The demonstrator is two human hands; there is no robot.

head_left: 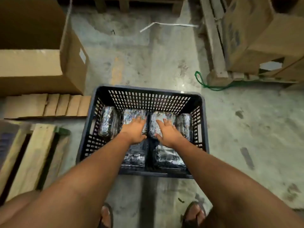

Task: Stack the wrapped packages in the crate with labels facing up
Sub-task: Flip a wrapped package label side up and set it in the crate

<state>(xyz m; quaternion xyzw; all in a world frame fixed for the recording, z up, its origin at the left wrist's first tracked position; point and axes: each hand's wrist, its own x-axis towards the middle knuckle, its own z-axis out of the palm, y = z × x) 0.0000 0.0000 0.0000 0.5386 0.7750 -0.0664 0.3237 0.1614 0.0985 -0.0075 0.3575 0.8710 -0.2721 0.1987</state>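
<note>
A dark slotted plastic crate (148, 91) stands on the concrete floor in front of my feet. Several shiny foil-wrapped packages lie inside it. My left hand (134, 130) rests flat, fingers spread, on a package (131, 115) in the far row. On the neighbouring package (162, 116) my right hand (166, 131) lies flat as well. Two narrower packages stand at the far left (107, 123) and far right (185, 124) of that row. Two more packages (135, 157) (169, 157) lie in the near row under my wrists. Labels cannot be made out.
An open cardboard box (49, 63) stands to the left on a wooden pallet (32, 155). At the upper right, cardboard boxes (263, 30) sit on another pallet, with a green cord (207, 85) on the floor beside it. A white strip (164, 24) lies farther off.
</note>
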